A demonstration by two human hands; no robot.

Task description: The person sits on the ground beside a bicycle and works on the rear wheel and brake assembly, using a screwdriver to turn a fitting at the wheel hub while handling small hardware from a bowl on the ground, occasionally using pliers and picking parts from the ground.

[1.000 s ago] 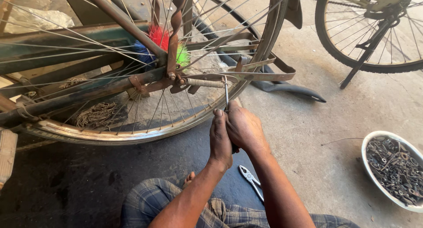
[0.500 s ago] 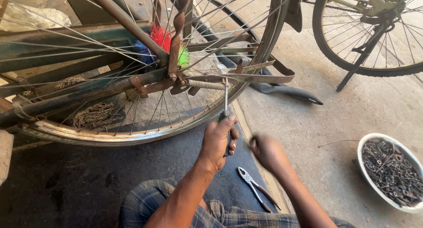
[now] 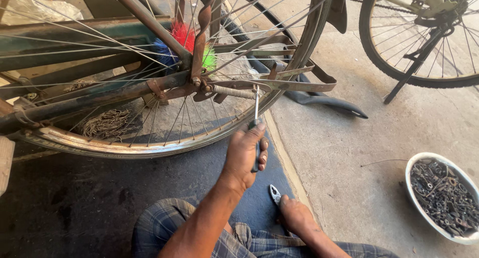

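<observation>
My left hand (image 3: 244, 156) grips the dark handle of a screwdriver (image 3: 256, 106). Its shaft points up, and the tip meets a rusty coil spring (image 3: 232, 92) on the stand bracket of a bicycle's rear wheel (image 3: 124, 146). My right hand (image 3: 295, 215) is low, beside my knee, closed over the handles of a pair of pliers (image 3: 274, 193) on the floor. Only the jaws of the pliers show. A red, blue and green bristle ring (image 3: 187, 36) sits at the wheel hub.
A white bowl (image 3: 414, 163) full of dark metal bits stands on the concrete at the right. A second bicycle's wheel (image 3: 379, 63) and kickstand are at the upper right. A black curved strip (image 3: 329, 102) lies on the floor behind the stand bracket.
My right hand has let go of the screwdriver and dropped to the pliers on the floor. My left hand stays on the screwdriver at the spring.
</observation>
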